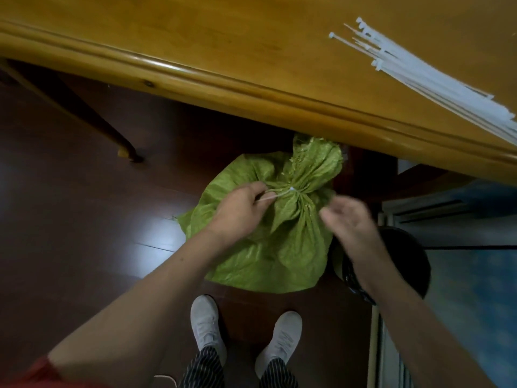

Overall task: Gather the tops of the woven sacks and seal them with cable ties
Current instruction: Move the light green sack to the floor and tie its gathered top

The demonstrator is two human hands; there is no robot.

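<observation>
Pinching the cable tie (pixel 279 195) round the neck of the green sack (pixel 282 247), the left hand (pixel 240 208) holds on while the right hand (pixel 347 219) hovers beside, relaxed, empty

Dim, wide-angle bowed edges; floor (pixel 156 228) glare, blurred right hand (pixel 347 219).

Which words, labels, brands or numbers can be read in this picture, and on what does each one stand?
None can be read. The green woven sack, the cable tie round its neck, the loose cable ties on the wooden table and the grey shoes show no print. The dark bin at the right is too dim to tell.
</observation>
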